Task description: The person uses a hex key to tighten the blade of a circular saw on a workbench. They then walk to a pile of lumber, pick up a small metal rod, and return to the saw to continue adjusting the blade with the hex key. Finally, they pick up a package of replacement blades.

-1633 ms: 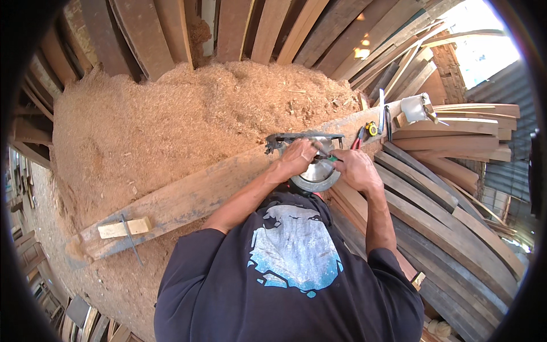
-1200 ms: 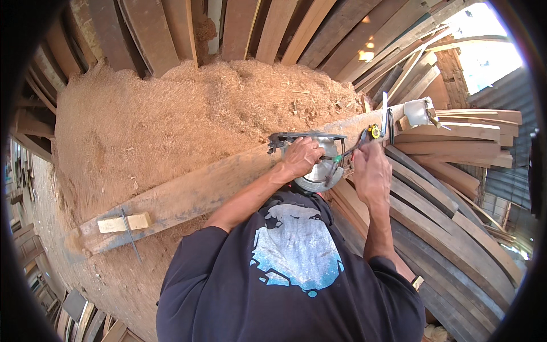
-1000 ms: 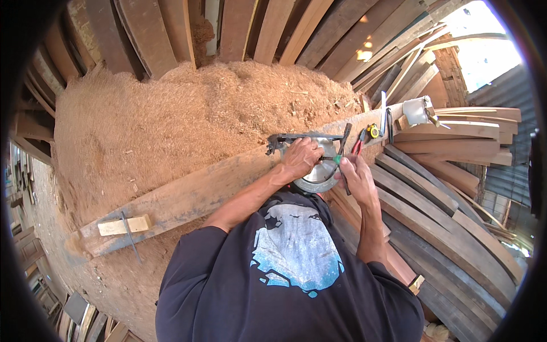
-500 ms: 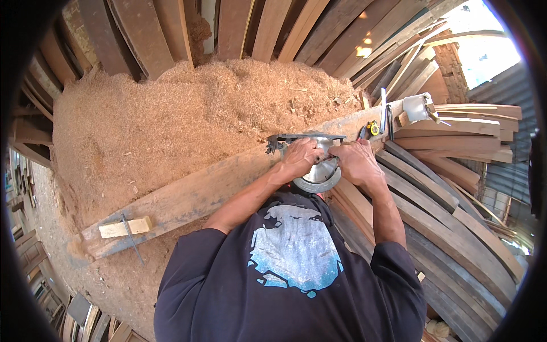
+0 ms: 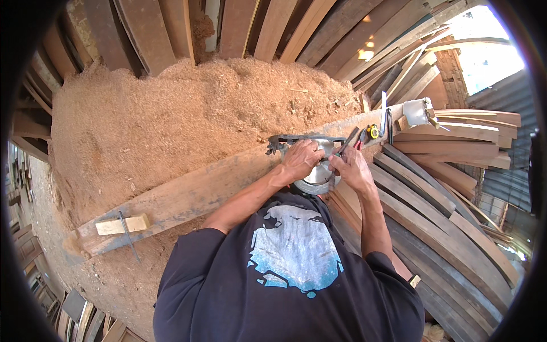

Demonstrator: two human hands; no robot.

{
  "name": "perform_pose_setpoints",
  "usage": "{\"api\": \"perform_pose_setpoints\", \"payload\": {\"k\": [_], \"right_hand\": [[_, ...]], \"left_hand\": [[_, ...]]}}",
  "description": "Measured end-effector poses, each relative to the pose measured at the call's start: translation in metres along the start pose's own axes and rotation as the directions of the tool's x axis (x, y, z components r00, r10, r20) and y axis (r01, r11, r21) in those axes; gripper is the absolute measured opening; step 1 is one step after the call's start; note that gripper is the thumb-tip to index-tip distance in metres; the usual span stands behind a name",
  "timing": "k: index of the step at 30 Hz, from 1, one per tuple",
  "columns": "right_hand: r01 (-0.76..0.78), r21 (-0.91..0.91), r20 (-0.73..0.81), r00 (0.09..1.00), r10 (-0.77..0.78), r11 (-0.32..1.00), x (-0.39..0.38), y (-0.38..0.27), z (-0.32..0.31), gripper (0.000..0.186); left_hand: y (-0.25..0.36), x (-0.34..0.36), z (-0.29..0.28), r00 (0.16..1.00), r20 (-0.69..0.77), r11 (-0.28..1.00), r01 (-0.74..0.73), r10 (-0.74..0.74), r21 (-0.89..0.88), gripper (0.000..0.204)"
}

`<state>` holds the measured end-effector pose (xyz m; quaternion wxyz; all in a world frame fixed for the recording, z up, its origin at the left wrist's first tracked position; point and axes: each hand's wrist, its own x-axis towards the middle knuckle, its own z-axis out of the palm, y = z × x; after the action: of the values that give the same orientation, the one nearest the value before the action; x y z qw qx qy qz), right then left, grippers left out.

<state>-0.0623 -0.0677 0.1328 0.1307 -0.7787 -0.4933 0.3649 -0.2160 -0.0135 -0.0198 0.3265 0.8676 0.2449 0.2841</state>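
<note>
A circular saw (image 5: 319,178) with a silver round blade area and a flat dark base rests at the middle of a long wooden plank (image 5: 199,185), close to my chest. My left hand (image 5: 302,159) is closed over the saw's near side, with the fingers on its metal; their exact grip is partly hidden. My right hand (image 5: 354,170) is closed round a dark flat file-like tool (image 5: 349,141), whose wide end points up and away to the right and whose other end reaches to the blade. Red-handled pliers (image 5: 359,142) and a yellow tape measure (image 5: 372,131) lie just beyond that hand.
A metal ruler (image 5: 383,108) and a white container (image 5: 418,111) sit at the plank's right end. On its left end lies a wooden block (image 5: 122,224) with a thin metal rod (image 5: 130,236). Wood shavings (image 5: 171,114) heap behind; stacked boards (image 5: 456,222) stand round about.
My right hand has turned and shifted slightly left and down, so the file-like tool now shows, tilted up to the right. My left hand and the saw stay almost in place.
</note>
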Motion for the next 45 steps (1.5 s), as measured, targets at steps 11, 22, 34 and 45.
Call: {"api": "perform_pose_setpoints", "payload": {"k": [11, 22, 34, 45], "right_hand": [[0.388, -0.832, 0.036, 0.751, -0.660, 0.396, -0.021, -0.051, -0.025, 0.032], [-0.096, -0.094, 0.094, 0.990, 0.105, 0.991, -0.017, -0.017, -0.022, 0.053], [0.183, -0.788, -0.232, 0.797, -0.557, 0.589, -0.024, -0.048, -0.033, 0.033], [-0.067, 0.024, 0.239, 0.969, 0.059, 0.997, -0.008, -0.033, -0.024, 0.042]], "left_hand": [[-0.005, -0.001, 0.003, 0.999, -0.019, 0.999, -0.032, 0.032, 0.007, 0.013], [0.007, 0.005, -0.009, 0.999, 0.026, 0.999, 0.023, -0.024, 0.030, 0.021], [0.001, 0.002, -0.002, 1.000, 0.011, 1.000, -0.004, 0.004, 0.029, 0.022], [0.003, 0.002, -0.005, 0.998, -0.043, 0.999, -0.035, 0.035, -0.004, 0.018]]}}
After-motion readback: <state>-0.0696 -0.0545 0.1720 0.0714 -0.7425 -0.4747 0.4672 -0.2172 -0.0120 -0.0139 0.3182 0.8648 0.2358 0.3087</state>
